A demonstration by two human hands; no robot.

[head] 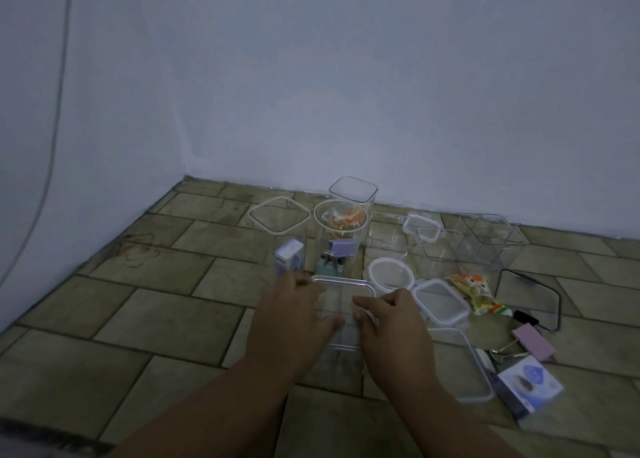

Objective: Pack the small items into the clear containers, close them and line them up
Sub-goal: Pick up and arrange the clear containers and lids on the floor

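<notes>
My left hand (294, 314) and my right hand (388, 322) grip a clear square container (341, 301) on the tiled floor, one on each side of its rim. Behind it stand a tall clear container (278, 225) holding a small white-purple box (290, 255), and a round clear jar (341, 229) with snack packets, a purple binder clip and a teal one inside. An empty square container (353, 189) stands by the wall. Loose to the right lie a snack packet (476, 289), a pink binder clip (533, 341) and a white-blue box (530, 386).
Loose lids lie right of my hands: a round one (389, 274), a small square one (441, 301), a dark-rimmed one (528, 298). A divided clear organiser (488, 239) and low clear boxes (429, 234) sit near the wall. A flat clear tray (464, 364) lies at the right.
</notes>
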